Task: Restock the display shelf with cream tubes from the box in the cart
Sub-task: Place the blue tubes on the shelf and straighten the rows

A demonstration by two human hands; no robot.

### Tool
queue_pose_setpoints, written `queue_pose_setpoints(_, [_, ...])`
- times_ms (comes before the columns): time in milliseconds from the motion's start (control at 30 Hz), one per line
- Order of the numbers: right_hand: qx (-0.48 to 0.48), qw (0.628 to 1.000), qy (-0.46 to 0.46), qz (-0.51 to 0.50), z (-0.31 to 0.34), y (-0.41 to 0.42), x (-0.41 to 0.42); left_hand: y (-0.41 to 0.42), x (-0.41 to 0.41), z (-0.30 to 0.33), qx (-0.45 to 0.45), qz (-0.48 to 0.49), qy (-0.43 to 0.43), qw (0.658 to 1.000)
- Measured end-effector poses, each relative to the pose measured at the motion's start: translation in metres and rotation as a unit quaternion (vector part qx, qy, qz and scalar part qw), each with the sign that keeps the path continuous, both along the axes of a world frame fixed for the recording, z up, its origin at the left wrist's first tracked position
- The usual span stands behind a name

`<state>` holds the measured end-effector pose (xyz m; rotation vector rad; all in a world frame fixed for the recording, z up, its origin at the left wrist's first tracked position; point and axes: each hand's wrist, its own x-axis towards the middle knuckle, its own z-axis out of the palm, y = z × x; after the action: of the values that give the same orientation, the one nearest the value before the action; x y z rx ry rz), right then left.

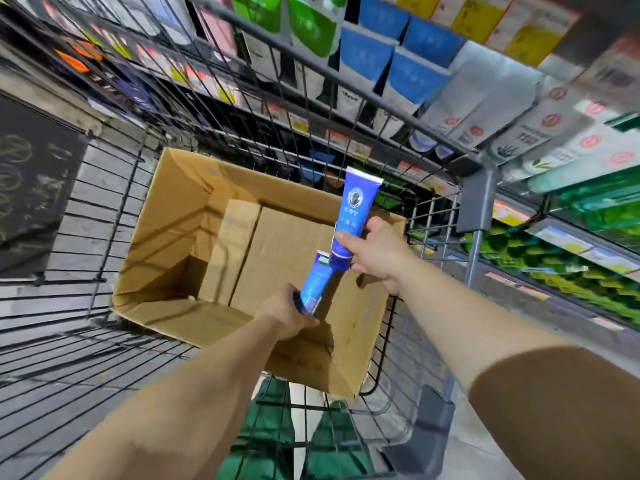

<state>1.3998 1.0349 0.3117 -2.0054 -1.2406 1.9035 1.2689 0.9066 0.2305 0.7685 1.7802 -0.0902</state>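
An open cardboard box point(166, 216) sits in a black wire cart point(104, 216); its visible bottom shows only brown flaps. My right hand point(377, 254) grips a blue cream tube point(356, 206) near its cap end, crimped end pointing up, above the box's far right corner. My left hand point(287, 315) holds a second blue cream tube point(313, 282) over the box's near side, tilted up toward the first tube. The display shelf point(554, 109) with rows of tubes and packs runs along the top and right.
The cart's grey handle posts point(479, 199) stand between the box and the shelf. Price tags line the shelf edges point(509, 213). Green trouser legs point(270, 431) show through the cart's wire bottom. A dark floor mat point(31, 188) lies left of the cart.
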Motion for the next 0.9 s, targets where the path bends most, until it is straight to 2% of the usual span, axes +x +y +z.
queue_pose_setpoints(100, [0.003, 1.000, -0.004, 0.003, 0.014, -0.002, -0.003, -0.001, -0.024, 0.018, 0.005, 0.066, -0.041, 0.997])
queue_pose_setpoints(233, [0.012, 1.000, -0.007, 0.014, 0.048, -0.008, -0.010, -0.001, -0.055, 0.055, -0.008, 0.103, -0.133, 0.986])
queue_pose_setpoints(333, [0.020, 0.999, -0.014, 0.022, 0.081, -0.011, -0.012, 0.004, -0.070, 0.091, -0.022, 0.157, -0.239, 0.958])
queue_pose_setpoints(500, [0.015, 1.000, 0.010, -0.006, 0.139, -0.011, -0.008, 0.023, -0.073, 0.165, -0.002, 0.194, -0.366, 0.910])
queue_pose_setpoints(700, [0.026, 0.990, 0.107, -0.086, 0.209, -0.014, 0.021, 0.061, -0.047, 0.253, 0.085, 0.144, -0.429, 0.888])
queue_pose_setpoints(900, [0.088, 0.975, 0.149, -0.141, 0.268, -0.039, 0.105, 0.088, 0.026, 0.329, 0.143, 0.071, -0.473, 0.867])
